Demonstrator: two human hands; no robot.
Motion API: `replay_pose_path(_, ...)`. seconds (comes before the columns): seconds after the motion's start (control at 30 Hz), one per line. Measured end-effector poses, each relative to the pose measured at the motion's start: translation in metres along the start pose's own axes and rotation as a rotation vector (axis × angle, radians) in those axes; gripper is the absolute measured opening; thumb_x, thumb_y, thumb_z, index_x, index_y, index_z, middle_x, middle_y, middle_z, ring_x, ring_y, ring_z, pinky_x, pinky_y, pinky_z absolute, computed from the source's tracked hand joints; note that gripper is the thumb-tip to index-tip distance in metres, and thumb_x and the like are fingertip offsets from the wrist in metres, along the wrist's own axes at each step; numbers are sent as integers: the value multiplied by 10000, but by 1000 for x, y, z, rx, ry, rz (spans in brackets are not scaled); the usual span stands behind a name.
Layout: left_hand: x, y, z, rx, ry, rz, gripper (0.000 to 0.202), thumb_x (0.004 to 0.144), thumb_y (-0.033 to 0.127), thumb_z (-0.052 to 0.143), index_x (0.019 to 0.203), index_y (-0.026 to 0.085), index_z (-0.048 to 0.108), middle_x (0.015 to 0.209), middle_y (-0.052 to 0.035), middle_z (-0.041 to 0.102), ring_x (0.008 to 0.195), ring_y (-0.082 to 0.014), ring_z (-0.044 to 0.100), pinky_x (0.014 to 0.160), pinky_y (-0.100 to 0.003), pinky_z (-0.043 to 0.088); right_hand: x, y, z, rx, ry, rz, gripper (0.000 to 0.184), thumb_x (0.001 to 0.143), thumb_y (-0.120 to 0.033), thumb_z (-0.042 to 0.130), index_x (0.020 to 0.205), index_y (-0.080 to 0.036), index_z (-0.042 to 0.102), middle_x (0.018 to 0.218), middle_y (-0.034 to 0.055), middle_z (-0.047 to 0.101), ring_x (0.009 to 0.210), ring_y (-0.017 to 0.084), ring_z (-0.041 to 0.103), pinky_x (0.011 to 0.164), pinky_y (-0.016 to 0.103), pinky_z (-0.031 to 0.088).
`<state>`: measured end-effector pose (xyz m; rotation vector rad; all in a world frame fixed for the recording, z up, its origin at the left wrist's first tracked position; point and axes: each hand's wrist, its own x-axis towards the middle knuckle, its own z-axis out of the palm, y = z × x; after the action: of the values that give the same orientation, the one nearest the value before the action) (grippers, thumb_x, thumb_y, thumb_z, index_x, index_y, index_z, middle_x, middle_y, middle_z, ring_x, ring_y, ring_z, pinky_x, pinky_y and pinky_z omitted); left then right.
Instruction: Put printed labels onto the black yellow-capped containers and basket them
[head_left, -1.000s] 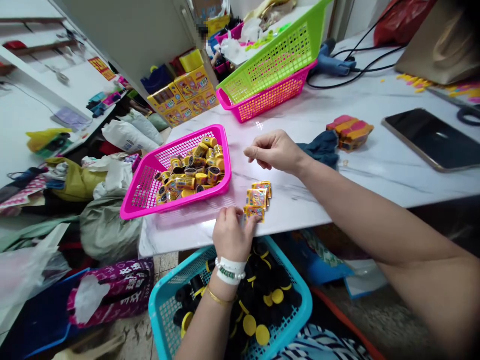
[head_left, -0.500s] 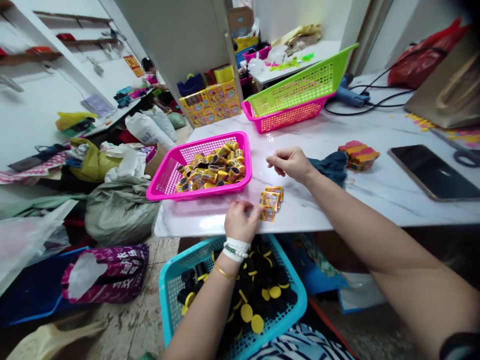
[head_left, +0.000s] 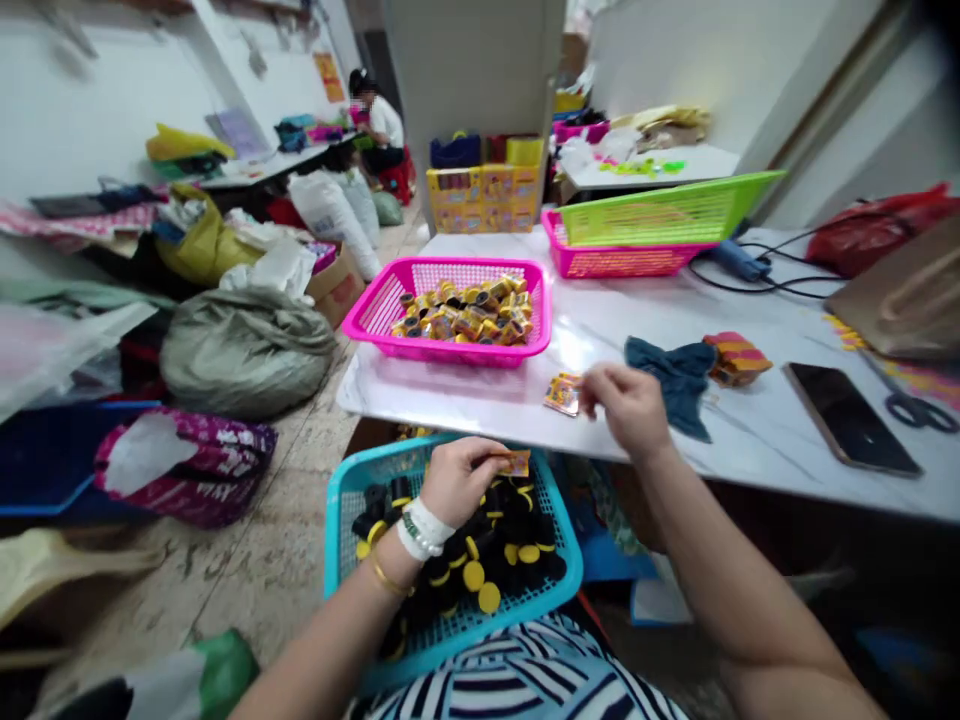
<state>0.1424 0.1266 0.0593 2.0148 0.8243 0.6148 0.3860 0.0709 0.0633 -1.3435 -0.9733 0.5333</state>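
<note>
Pinched between the thumb and fingers of my left hand (head_left: 463, 478) is a small orange-yellow printed label (head_left: 517, 462). That hand is over a turquoise basket (head_left: 566, 530) of black cylinders with yellow ends (head_left: 473, 575). My right hand (head_left: 626, 405) is above the table, fingers curled, its fingertips at the right edge of a small stack of printed labels (head_left: 561, 394). Whether it grips anything is hidden. Beyond my hands, a pink basket (head_left: 450, 349) contains many small yellow-wrapped cylinders (head_left: 469, 312).
A dark blue cloth (head_left: 679, 385), a bundle of orange-pink labels (head_left: 737, 358), a phone (head_left: 851, 418) and scissors (head_left: 921, 410) lie to the right. Green and pink baskets (head_left: 667, 215) stand behind, near yellow boxes (head_left: 484, 198). Another person (head_left: 384, 125) sits far off.
My left hand has left the table with a label and moved down over the turquoise basket. My right hand has come down to the label stack. The view has turned left.
</note>
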Motion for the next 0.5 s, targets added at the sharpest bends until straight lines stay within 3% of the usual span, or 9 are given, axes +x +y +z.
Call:
replay_pose_path(0.07, -28, -4, -14, 26, -69, -28, 393, 830, 190, 644, 1222, 180, 668, 813, -25, 749, 715, -166, 676, 713, -271, 502, -54, -4, 24, -25, -225, 149, 232, 873, -412, 663, 913, -199, 748, 682, 18, 682, 567, 141, 605, 514, 261, 489)
replay_pose_path(0.13, -53, -8, -20, 50, -137, -46, 666, 828, 174, 632, 1467, 157, 444, 767, 0, 719, 668, -157, 645, 702, -273, 494, -98, -4, 45, 4, -406, 266, 257, 840, -398, 701, 1025, -223, 744, 864, 46, 733, 743, 178, 678, 640, 290, 552)
replay_pose_path(0.23, -77, -15, -20, 29, -226, -71, 827, 832, 135, 599, 1566, 130, 218, 755, 15, 689, 662, -146, 619, 710, -268, 487, -135, 3, 68, 55, -582, 432, 221, 828, -407, 709, 935, -218, 749, 840, 35, 738, 735, 175, 675, 674, 298, 554)
replay_pose_path(0.3, -87, -18, -19, -15, -193, -97, 872, 816, 144, 634, 1569, 136, 195, 830, -5, 693, 673, -136, 609, 700, -261, 489, -146, 10, 79, 53, -587, 488, 227, 840, -427, 692, 795, -207, 723, 715, 12, 706, 620, 151, 626, 597, 280, 521)
replay_pose_path(0.37, -94, -19, -18, -79, -30, -147, 848, 792, 178, 687, 1533, 149, 275, 918, -32, 686, 679, -125, 602, 675, -249, 491, -151, 16, 87, 56, -500, 512, 278, 832, -461, 694, 718, -208, 669, 631, -9, 657, 528, 134, 566, 509, 266, 477)
replay_pose_path(0.43, -101, -17, -19, -185, 188, -234, 631, 803, 234, 699, 1384, 151, 469, 887, -32, 668, 651, -114, 590, 625, -232, 488, -156, 20, 94, 61, -367, 534, 322, 828, -504, 688, 693, -222, 610, 570, -29, 608, 463, 128, 523, 446, 263, 443)
replay_pose_path(0.5, -109, -14, -19, -340, 284, -361, 303, 846, 314, 665, 1097, 149, 622, 722, -2, 628, 547, -96, 545, 523, -205, 448, -160, 22, 101, 43, -258, 537, 376, 853, -543, 647, 657, -241, 538, 501, -47, 548, 415, 131, 492, 415, 268, 418)
